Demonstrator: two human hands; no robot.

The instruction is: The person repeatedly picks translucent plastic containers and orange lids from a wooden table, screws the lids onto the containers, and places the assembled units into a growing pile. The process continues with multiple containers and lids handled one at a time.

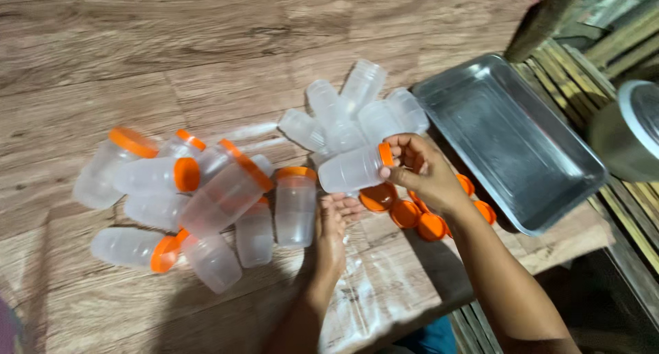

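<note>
While the wooden table [171, 45] stretches bare toward its far side, the near edge runs close under both forearms, and the right edge drops off just past a steel tray [549, 182] that overhangs it. Open room lies mainly beyond the containers; the near middle is crowded.

The right hand [425, 172] closes its fingertips around the orange cap of a clear plastic jar [351, 170], held just above the table. This jar lies on its side, its long axis roughly level, the capped mouth pointing right toward the hand and the base pointing left.

The left hand [333, 223] sits palm up and open beneath the jar, fingers loosely spread, gripping nothing, beside a capped jar standing upright [295, 206].

Loose orange lids [415, 217] lie under the right wrist. Uncapped jars [350, 110] cluster beyond the held one, and a heap of capped jars [185, 189] lies tumbled at the left.
</note>
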